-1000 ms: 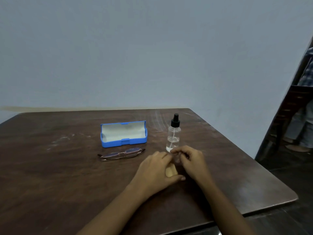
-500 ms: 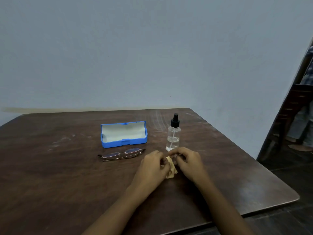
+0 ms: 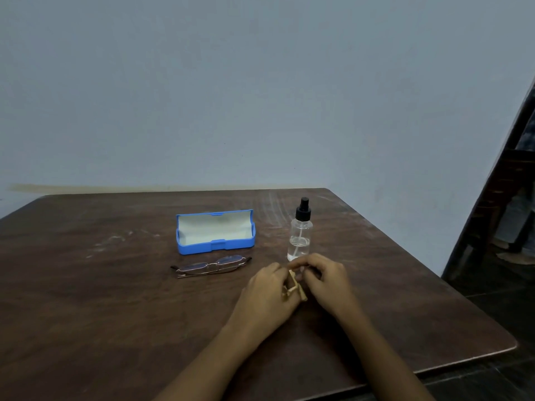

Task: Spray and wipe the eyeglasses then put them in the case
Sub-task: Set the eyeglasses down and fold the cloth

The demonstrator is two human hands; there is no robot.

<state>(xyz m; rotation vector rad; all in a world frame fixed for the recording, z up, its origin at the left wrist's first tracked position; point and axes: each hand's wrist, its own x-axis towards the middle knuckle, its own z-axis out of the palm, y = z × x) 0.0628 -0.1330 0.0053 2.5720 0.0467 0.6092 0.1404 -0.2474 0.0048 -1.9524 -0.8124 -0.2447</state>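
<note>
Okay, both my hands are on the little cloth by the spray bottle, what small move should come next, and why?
Probably pull the cloth open flat: it is bunched between the left hand and right hand, too folded to wipe with. The eyeglasses lie untouched before the open case, and the spray bottle stands unused.

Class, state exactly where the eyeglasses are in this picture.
In the head view the eyeglasses lie folded on the wooden table, just in front of the open blue case and to the left of the left hand.

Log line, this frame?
left hand, right hand: hold cloth | eyeglasses: folded on table | case: open | spray bottle: upright
</note>
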